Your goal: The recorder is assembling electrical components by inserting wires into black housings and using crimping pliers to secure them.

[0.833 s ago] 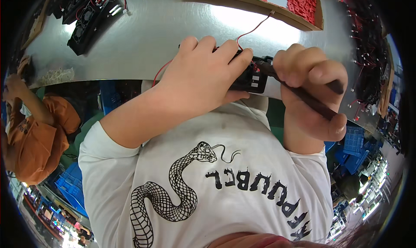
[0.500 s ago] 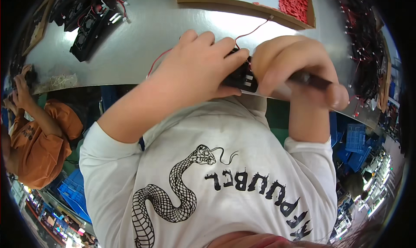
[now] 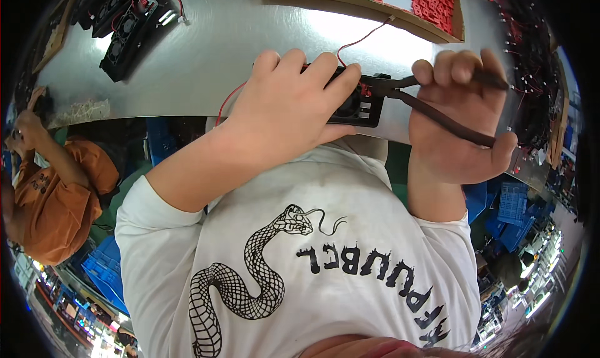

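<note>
My left hand is wrapped over a black fan unit lying at the near edge of the metal table, covering most of it. Only its right end shows, with rectangular slots. In my right hand is a pair of pliers, its two dark handles spread between the fingers and the thumb. The plier jaws meet a small red piece on the fan unit; whether they grip it I cannot tell. A thin red wire runs up from the unit to a small connector.
Beyond my hands stands a cardboard tray holding many small red pieces. More black fan units with red wires lie at the far left. Dark wired parts line the right side. A person in orange works at the left.
My right hand has turned and opened out, spreading the plier handles, and the jaws now show at the unit's right end. My left hand stays on the unit.
</note>
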`<move>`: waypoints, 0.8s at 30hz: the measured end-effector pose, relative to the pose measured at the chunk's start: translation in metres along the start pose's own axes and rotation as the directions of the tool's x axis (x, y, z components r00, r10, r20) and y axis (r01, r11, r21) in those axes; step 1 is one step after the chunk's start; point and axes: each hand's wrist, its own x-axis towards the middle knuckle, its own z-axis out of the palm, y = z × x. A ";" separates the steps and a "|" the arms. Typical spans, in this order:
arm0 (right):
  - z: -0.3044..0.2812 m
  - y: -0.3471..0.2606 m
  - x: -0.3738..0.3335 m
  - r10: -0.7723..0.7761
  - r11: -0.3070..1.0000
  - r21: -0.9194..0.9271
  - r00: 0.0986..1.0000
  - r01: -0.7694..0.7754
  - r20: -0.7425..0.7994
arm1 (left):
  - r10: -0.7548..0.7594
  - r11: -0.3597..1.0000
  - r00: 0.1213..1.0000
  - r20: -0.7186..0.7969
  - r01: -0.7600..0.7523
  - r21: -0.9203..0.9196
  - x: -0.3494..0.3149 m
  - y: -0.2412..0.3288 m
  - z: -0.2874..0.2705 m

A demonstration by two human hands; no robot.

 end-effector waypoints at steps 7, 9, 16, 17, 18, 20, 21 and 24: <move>0.011 0.016 -0.022 -0.335 0.851 -0.263 0.856 0.454 0.395 | -0.006 0.999 1.000 0.019 0.007 -0.050 0.002 0.003 -0.002; 0.015 0.019 -0.024 -0.353 0.855 -0.289 0.892 0.430 0.281 | -0.031 0.997 0.999 0.037 0.034 -0.063 0.000 0.003 -0.001; 0.023 0.005 -0.032 -0.247 0.943 -0.203 0.964 0.263 0.101 | -0.038 0.998 0.999 -0.007 0.038 -0.051 -0.002 0.005 0.002; 0.024 0.006 -0.031 -0.254 0.934 -0.231 0.961 0.272 0.105 | -0.042 0.998 0.999 -0.007 0.042 -0.054 -0.002 0.006 0.002; 0.024 0.007 -0.029 -0.261 0.924 -0.258 0.959 0.281 0.109 | -0.047 0.997 0.999 -0.006 0.046 -0.058 -0.003 0.006 0.002; 0.020 0.007 -0.028 -0.267 0.924 -0.242 0.953 0.295 0.142 | -0.042 0.998 0.999 -0.005 0.041 -0.040 -0.001 0.007 0.000; 0.017 0.007 -0.026 -0.273 0.924 -0.226 0.946 0.308 0.174 | -0.036 0.999 0.999 -0.003 0.036 -0.023 -0.001 0.008 -0.001; 0.008 0.012 -0.018 -0.289 0.941 -0.147 0.951 0.303 0.113 | -0.027 0.999 1.000 0.003 0.027 0.044 -0.001 0.009 -0.002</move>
